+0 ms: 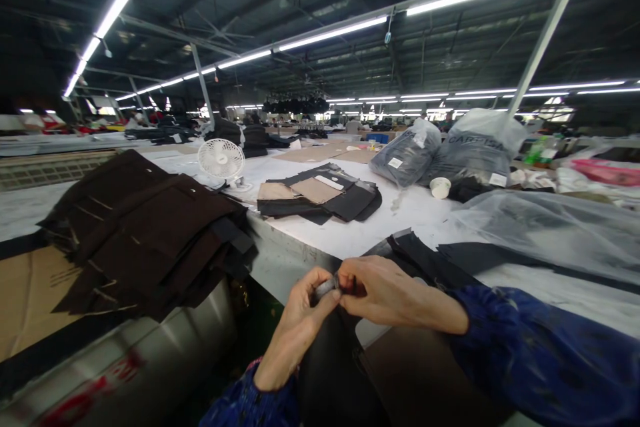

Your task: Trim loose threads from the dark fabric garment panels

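In the lower middle of the head view, my left hand and my right hand meet, fingertips touching. Between the left thumb and fingers is a small grey piece, rounded and folded-looking; whether it is cloth I cannot tell. The right thumb and forefinger pinch its other end, where the fingers partly hide it. Beneath the hands, dark fabric hangs in front of me, with a brown panel beside it. More dark cloth pieces lie on the table just past my right hand.
Brown fabric panels are stacked at left, above a metal drum. On the white table are a small white fan, dark and tan pieces, a white cup, filled plastic bags and clear sheeting.
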Available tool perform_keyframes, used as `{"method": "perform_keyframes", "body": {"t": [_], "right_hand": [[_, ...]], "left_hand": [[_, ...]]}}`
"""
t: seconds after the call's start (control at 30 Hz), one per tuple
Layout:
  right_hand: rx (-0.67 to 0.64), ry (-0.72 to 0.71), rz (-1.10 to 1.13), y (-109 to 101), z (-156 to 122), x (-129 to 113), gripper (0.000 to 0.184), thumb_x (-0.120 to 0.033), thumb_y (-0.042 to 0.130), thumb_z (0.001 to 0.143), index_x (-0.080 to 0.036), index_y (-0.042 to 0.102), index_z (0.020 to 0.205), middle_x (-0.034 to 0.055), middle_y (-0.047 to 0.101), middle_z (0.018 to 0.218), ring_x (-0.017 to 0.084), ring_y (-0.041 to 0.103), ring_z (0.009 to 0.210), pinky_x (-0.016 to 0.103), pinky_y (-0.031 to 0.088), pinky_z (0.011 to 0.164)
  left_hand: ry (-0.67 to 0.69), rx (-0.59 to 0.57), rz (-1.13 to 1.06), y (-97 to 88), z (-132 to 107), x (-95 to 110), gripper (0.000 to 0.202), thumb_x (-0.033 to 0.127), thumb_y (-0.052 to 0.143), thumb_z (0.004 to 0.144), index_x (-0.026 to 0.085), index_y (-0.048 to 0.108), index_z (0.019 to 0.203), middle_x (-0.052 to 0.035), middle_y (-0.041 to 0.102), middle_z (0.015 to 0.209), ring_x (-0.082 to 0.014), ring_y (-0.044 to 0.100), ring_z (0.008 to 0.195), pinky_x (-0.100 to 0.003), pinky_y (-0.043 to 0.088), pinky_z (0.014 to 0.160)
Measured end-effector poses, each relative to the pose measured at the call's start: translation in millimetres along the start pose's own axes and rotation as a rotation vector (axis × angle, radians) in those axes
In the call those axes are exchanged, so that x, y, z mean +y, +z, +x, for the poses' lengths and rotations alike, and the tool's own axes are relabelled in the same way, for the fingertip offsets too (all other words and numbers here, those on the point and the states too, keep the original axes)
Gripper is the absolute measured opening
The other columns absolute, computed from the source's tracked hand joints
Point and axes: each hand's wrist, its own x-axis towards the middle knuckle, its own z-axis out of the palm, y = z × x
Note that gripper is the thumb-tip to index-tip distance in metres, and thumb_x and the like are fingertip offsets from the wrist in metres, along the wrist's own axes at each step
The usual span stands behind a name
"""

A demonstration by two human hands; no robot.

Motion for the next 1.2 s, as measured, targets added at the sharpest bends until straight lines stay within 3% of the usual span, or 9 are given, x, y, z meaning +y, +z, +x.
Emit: {"method": "perform_keyframes", "body": {"t": [0.07, 0.33, 0.5, 0.63, 0.83, 0.97, 1.1, 1.2], "right_hand": [[0.024, 0.008, -0.004, 4, 0, 0, 0.006, -0.017, 0.06, 0.066, -0.017, 0.059, 0.072, -0.0018, 0.058, 0.063, 0.01, 0.046, 0.056, 0.022, 0.032, 0.056], [-0.109, -0.031, 0.216, -1, 6, 10, 0.012, -0.01, 0.056, 0.067, -0.014, 0.063, 0.076, -0.0027, 0.058, 0.06, 0.008, 0.049, 0.053, 0.018, 0.035, 0.052], [-0.096, -0.131, 0.159, -1, 4, 14, 0.009, -0.022, 0.064, 0.075, -0.015, 0.064, 0.079, -0.0013, 0.061, 0.063, 0.009, 0.051, 0.054, 0.019, 0.037, 0.053], [-0.117, -0.105, 0.223, -2, 5, 15, 0.011, -0.015, 0.057, 0.078, -0.014, 0.065, 0.07, 0.0, 0.064, 0.059, 0.009, 0.055, 0.053, 0.018, 0.038, 0.052], [-0.096, 0.075, 0.373, 4, 8, 14, 0.014, -0.015, 0.052, 0.073, -0.013, 0.066, 0.074, 0.0018, 0.067, 0.058, 0.012, 0.059, 0.049, 0.017, 0.04, 0.046], [-0.077, 0.018, 0.318, 7, 7, 18, 0.009, -0.016, 0.056, 0.074, -0.012, 0.064, 0.075, 0.0015, 0.066, 0.058, 0.011, 0.059, 0.051, 0.017, 0.041, 0.049], [-0.248, 0.093, 0.637, 15, 6, 29, 0.008, -0.014, 0.056, 0.08, -0.013, 0.063, 0.084, -0.0016, 0.064, 0.06, 0.01, 0.062, 0.057, 0.017, 0.049, 0.055], [-0.353, 0.113, 0.953, 5, 5, 33, 0.01, -0.02, 0.058, 0.083, -0.012, 0.063, 0.084, 0.0003, 0.065, 0.069, 0.009, 0.065, 0.06, 0.018, 0.053, 0.06]], "left_hand": [[-0.004, 0.009, 0.021, 0.0, 0, -1, 0.015, 0.03, 0.061, 0.083, 0.017, 0.057, 0.08, 0.0027, 0.045, 0.07, -0.0103, 0.039, 0.065, -0.021, 0.032, 0.061], [-0.06, -0.012, -0.007, -6.5, 0, 1, 0.015, 0.03, 0.062, 0.08, 0.016, 0.06, 0.082, 0.002, 0.05, 0.068, -0.0113, 0.043, 0.064, -0.021, 0.032, 0.059], [-0.062, 0.004, -0.022, -5.7, 0, -1, 0.015, 0.03, 0.062, 0.082, 0.016, 0.058, 0.08, 0.0027, 0.048, 0.069, -0.0108, 0.043, 0.065, -0.021, 0.032, 0.059], [-0.057, -0.037, -0.021, -6.6, 0, -1, 0.02, 0.036, 0.063, 0.082, 0.016, 0.06, 0.081, 0.0018, 0.053, 0.068, -0.0106, 0.044, 0.063, -0.021, 0.033, 0.059], [-0.067, 0.045, -0.066, -6.1, -4, 3, 0.025, 0.041, 0.064, 0.08, 0.017, 0.064, 0.087, -0.0016, 0.062, 0.076, -0.0155, 0.054, 0.07, -0.023, 0.04, 0.063], [-0.089, 0.013, -0.014, -4.8, -2, 1, 0.029, 0.046, 0.067, 0.078, 0.018, 0.064, 0.084, -0.0003, 0.064, 0.076, -0.0151, 0.055, 0.072, -0.022, 0.042, 0.065], [-0.18, 0.052, 0.042, -5.9, 6, -8, 0.036, 0.049, 0.075, 0.069, 0.016, 0.066, 0.08, -0.0004, 0.065, 0.071, -0.0146, 0.057, 0.068, -0.021, 0.043, 0.062], [-0.292, 0.082, 0.013, -12.5, 11, -11, 0.044, 0.049, 0.081, 0.059, 0.017, 0.069, 0.087, -0.001, 0.068, 0.072, -0.0189, 0.062, 0.07, -0.023, 0.047, 0.061]]}}
